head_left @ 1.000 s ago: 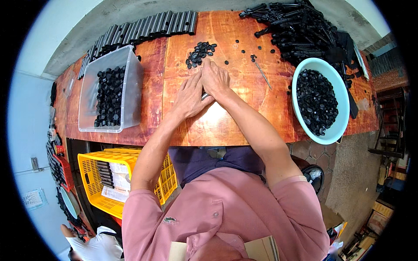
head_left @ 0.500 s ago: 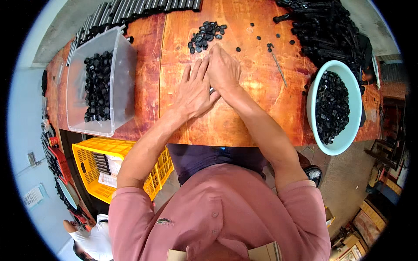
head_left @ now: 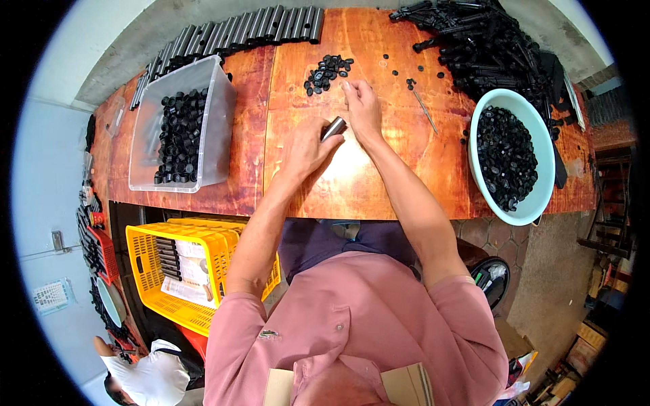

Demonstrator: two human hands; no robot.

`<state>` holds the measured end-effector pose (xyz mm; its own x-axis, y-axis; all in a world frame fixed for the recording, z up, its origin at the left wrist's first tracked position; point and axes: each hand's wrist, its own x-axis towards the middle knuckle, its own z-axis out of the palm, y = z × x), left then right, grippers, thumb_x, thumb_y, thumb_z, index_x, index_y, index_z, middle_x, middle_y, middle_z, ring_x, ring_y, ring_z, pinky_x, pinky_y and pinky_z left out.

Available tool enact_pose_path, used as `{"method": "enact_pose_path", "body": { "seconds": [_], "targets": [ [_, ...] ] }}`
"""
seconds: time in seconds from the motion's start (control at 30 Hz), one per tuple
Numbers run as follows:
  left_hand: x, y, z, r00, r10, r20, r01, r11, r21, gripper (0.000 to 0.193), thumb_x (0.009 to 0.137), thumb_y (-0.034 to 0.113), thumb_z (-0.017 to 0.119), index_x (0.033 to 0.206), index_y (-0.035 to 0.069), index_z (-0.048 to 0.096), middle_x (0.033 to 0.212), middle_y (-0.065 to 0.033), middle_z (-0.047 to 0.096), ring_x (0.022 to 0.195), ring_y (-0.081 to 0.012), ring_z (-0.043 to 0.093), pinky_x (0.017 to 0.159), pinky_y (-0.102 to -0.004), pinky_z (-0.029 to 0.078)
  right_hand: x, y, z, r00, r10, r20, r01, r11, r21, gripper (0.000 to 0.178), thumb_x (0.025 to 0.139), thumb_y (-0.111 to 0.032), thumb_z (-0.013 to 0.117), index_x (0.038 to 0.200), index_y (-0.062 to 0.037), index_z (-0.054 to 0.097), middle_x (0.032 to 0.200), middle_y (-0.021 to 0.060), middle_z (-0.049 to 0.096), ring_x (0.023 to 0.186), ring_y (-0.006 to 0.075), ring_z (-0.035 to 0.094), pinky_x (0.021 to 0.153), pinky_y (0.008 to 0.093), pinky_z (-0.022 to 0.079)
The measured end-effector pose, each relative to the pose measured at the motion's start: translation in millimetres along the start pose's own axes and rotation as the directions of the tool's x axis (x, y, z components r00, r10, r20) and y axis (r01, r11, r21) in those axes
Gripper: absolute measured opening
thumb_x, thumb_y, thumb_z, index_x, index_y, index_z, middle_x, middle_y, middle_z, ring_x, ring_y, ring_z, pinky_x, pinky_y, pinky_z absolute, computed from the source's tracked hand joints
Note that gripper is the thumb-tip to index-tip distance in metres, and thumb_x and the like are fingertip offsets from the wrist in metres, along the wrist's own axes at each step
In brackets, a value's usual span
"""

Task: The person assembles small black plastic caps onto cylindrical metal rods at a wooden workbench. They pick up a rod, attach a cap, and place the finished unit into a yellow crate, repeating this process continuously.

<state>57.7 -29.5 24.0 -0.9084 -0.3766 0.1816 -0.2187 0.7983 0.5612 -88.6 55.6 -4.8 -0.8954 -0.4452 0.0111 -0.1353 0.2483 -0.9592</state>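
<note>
A short, shiny dark metal tube [head_left: 334,128] is gripped in my left hand [head_left: 305,147], its end pointing up and to the right above the table. My right hand [head_left: 364,111] is just right of the tube and apart from it. Its thumb and fingers are drawn together in a pinch; whatever is between them is too small to make out. Beyond my right fingertips lies a small pile of flat black oval caps [head_left: 328,73] on the wooden table [head_left: 298,61].
At left stands a clear plastic bin [head_left: 213,145] of black caps; at right, a pale blue basin [head_left: 546,172] of small black parts. Metal tubes [head_left: 271,26] line the back left, black parts [head_left: 481,54] the back right. A thin rod [head_left: 425,110] lies nearby. Below-left are a yellow crate [head_left: 145,271] and another person [head_left: 152,375].
My hands, which overlapped over the tube, have come apart. The right hand is now separate, near the caps, and the tube shows in my left hand. The whole view has shifted slightly.
</note>
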Motion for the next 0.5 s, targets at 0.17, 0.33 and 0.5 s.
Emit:
{"method": "enact_pose_path", "body": {
  "seconds": [0.17,0.33,0.5],
  "targets": [
    [-1,-1,-14,0.967,-0.256,-0.021,0.227,0.889,-0.397,0.035,0.095,0.030,0.067,0.104,-0.004,0.070,0.090,-0.0151,0.071,0.080,-0.0263,0.069,0.077,-0.0402,0.053,-2,15,-4,1.000,-0.016,0.016,0.011,0.969,0.245,0.033,0.098,-0.036,0.059,0.096,-0.0046,0.066,0.077,0.0065,0.066,0.072,0.0176,0.064,0.069,0.0347,0.047],
    [-8,-10,-19,0.839,-0.463,0.286,0.437,0.260,-0.861,0.035,0.107,0.031,0.047,0.114,0.000,0.061,0.083,-0.0117,0.068,0.068,-0.0143,0.064,0.063,-0.0298,0.055,-4,15,1,0.994,-0.086,0.068,0.080,0.993,0.083,0.029,0.098,-0.032,0.059,0.095,-0.0046,0.066,0.075,0.0080,0.065,0.071,0.0186,0.062,0.066,0.0349,0.046],
    [-14,-12,-18,0.823,-0.370,0.431,0.385,-0.193,-0.902,0.041,0.107,0.038,0.045,0.122,0.001,0.056,0.094,-0.0069,0.066,0.070,-0.0155,0.060,0.068,-0.0319,0.054,-3,16,4,0.991,-0.123,0.053,0.116,0.987,0.114,0.025,0.096,-0.027,0.063,0.092,-0.0021,0.064,0.074,0.0088,0.062,0.068,0.0189,0.059,0.064,0.0345,0.045]
  ]
}}
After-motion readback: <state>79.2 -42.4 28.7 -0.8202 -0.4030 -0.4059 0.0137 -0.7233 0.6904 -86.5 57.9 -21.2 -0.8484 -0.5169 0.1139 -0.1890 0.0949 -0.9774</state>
